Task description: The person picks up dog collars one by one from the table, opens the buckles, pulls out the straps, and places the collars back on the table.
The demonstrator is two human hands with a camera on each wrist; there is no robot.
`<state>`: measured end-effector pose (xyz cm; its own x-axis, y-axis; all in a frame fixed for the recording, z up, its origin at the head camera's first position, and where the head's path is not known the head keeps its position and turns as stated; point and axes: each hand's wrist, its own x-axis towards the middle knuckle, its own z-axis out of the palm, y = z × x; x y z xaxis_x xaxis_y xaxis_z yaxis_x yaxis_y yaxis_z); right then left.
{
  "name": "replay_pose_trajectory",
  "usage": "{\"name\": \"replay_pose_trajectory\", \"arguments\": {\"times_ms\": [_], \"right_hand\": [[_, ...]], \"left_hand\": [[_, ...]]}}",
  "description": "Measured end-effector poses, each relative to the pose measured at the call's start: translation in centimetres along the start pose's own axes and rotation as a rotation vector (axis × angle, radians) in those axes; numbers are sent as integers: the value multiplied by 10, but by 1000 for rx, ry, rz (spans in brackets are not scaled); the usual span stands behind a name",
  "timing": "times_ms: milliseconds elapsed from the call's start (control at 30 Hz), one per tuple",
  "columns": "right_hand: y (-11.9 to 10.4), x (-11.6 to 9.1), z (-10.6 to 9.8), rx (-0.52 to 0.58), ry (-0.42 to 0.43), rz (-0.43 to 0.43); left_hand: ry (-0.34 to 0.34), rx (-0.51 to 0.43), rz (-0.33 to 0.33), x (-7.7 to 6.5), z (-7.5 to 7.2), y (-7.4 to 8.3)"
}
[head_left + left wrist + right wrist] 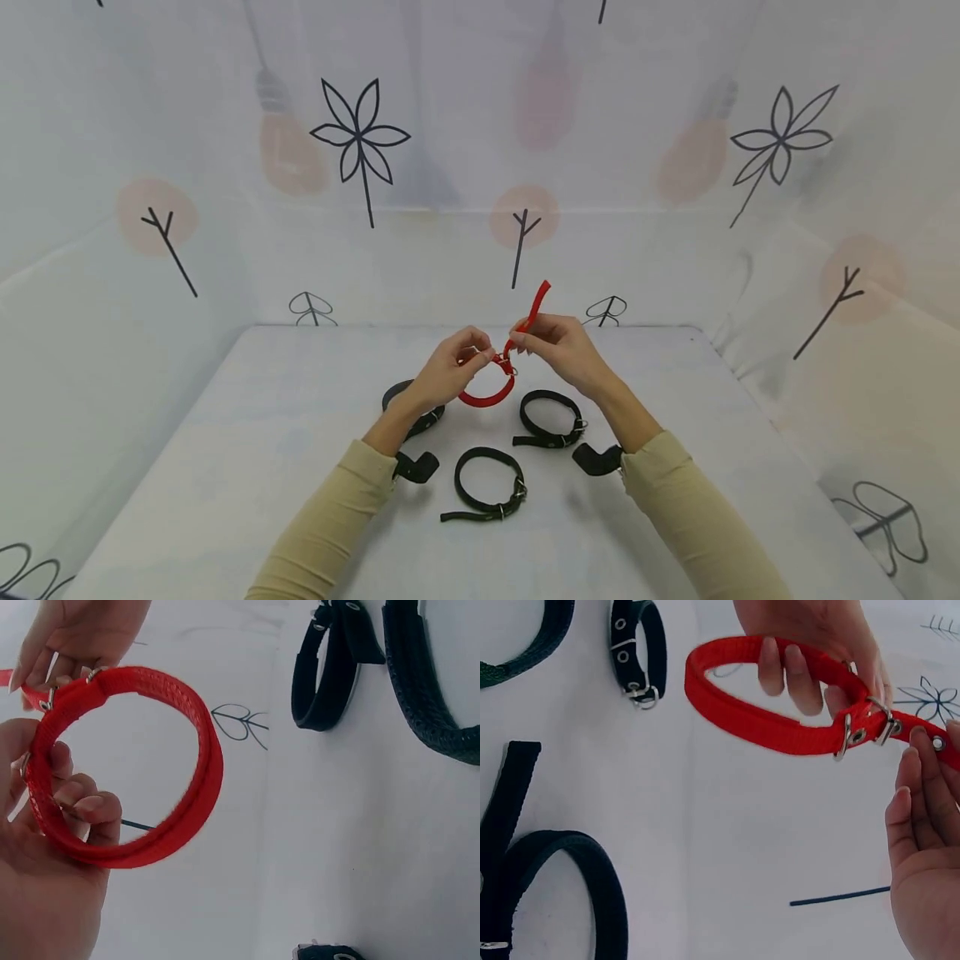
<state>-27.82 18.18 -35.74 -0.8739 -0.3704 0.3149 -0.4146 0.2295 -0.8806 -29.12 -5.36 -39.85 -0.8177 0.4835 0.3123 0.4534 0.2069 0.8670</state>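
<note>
Buckling appears in hand: the red collar [486, 402] is held above the tabletop [285, 417], left grip [447, 367] pinching its loop [212, 769], right grip [564, 345] pinching its strap [538, 302], and the next move probably calls for drawing that strap snug through the buckle [886, 732].

No text, label, brand, number or sign can be read in any view.
</note>
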Motion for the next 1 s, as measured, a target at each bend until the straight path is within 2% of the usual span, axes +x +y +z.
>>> {"name": "replay_pose_trajectory", "arguments": {"times_ms": [267,433,600,733,867,1000], "right_hand": [[-1,7,6,-20,-5,-23],[-3,11,9,-59,-2,-42],[-3,12,12,-98,-1,-36],[-4,13,13,-107,-11,-40],[-4,12,14,-122,-25,-35],[-3,8,12,-204,-8,-10]], "left_hand": [[-7,222,124,5,4,5],[-23,273,125,4,6,7],[-75,335,192,4,8,6],[-68,317,218,4,8,4],[-19,256,201,3,6,2],[43,185,159,4,3,-1]]}}
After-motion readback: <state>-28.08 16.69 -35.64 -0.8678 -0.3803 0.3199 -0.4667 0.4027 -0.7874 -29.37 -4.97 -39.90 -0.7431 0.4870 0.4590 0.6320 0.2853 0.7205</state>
